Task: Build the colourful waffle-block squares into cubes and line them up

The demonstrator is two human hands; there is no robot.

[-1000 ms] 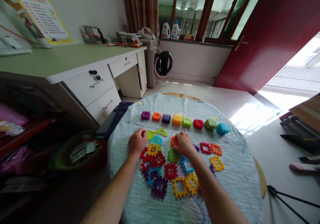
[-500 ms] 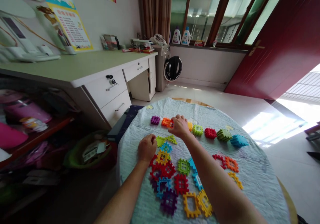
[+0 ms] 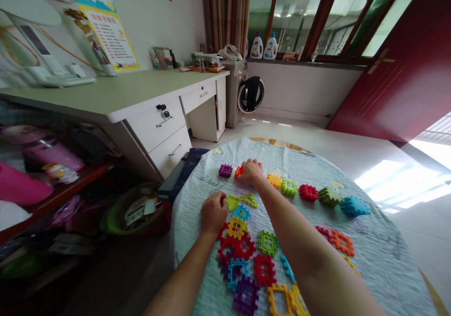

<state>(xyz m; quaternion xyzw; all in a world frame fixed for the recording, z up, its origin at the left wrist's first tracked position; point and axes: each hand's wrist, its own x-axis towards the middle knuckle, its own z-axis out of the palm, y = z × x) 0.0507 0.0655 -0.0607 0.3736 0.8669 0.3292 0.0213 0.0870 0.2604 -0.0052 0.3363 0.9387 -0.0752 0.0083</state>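
The tablecloth (image 3: 380, 255) is showing pale blue. The toy pieces (image 3: 308, 192) are showing purple, orange, yellow, green, red and blue. The desktop (image 3: 141, 85) is showing soft green, the drawers (image 3: 150, 130) white, the curtain (image 3: 229, 20) brown vertical stripes, the door (image 3: 405, 86) dark red.

One camera, worn on the person's head, looking forward and down over the worktop (image 3: 391, 264). Worktop close, cut by bottom edge; left hand (image 3: 214, 212) and right hand (image 3: 251, 171) near mid-frame. Wide view: desk (image 3: 141, 88) off left, window (image 3: 299, 13) farther ahead, red door (image 3: 398, 81) right.
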